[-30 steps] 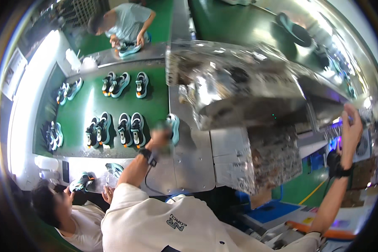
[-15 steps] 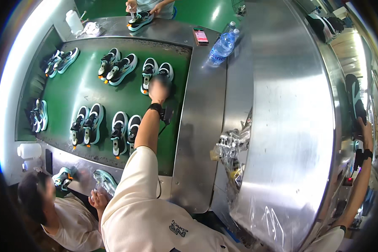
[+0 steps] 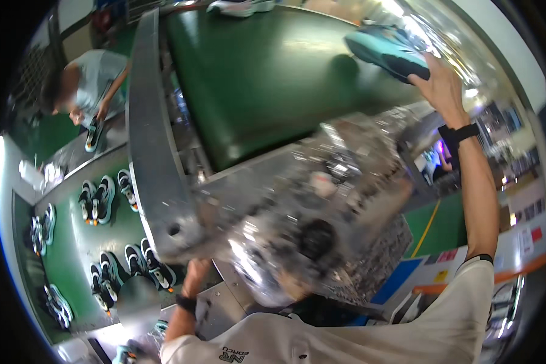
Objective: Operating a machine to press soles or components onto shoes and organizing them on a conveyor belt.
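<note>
Right hand (image 3: 441, 91): grip pinches the right end of a teal-soled shoe (image 3: 385, 48). The shoe is tilted, above the right end of the far green bench (image 3: 242, 91). Left hand (image 3: 195, 276): positioned at the near end of the metal beam (image 3: 158, 139); fingers obscured, grip state cannot be determined. Shoe pairs (image 3: 105, 199) stand in rows on the left green bench (image 3: 73, 252).

Dark capitals (image 3: 233, 353) on a cream shirt (image 3: 358, 333), small coloured labels (image 3: 441, 276) on a white panel (image 3: 508, 252) — unreadable
</note>
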A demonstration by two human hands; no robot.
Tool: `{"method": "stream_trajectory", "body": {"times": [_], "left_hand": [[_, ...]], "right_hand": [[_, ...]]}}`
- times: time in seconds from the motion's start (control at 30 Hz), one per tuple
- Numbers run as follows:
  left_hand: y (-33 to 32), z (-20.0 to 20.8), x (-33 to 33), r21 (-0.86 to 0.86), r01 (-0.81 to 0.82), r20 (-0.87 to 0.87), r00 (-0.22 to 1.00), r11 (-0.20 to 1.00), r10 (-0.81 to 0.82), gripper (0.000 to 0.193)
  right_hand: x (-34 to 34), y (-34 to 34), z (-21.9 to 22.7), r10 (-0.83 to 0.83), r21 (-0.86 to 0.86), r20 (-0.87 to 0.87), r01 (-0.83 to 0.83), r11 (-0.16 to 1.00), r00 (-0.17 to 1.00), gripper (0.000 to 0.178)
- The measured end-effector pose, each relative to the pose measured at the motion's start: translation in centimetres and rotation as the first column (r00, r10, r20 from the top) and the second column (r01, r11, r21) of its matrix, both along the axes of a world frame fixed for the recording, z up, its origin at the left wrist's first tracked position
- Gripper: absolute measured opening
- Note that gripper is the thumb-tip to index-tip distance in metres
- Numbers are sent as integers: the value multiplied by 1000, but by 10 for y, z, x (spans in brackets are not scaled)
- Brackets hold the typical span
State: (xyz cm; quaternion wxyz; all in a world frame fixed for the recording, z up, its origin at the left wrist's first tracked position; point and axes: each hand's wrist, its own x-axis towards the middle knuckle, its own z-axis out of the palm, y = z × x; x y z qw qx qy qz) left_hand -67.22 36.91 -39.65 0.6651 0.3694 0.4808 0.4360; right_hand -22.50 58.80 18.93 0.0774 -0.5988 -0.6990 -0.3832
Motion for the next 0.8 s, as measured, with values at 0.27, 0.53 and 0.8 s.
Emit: {"method": "stream_trajectory", "body": {"times": [0.27,0.53,0.8], "left_hand": [[-48,276,238,337,775,682,190,534,-706,85],[-168,364,390,286,924,948,-233,-256,217,108],[-375,333,474,-7,974,812,-127,-228,-570,63]], "right_hand": [[62,-270,-13,320,294,86,-330,897,944,54],[105,-579,-91,-28,136,-118,45,990,993,37],[68,-829,-229,35,246,-955,719,650,295,62]]}}
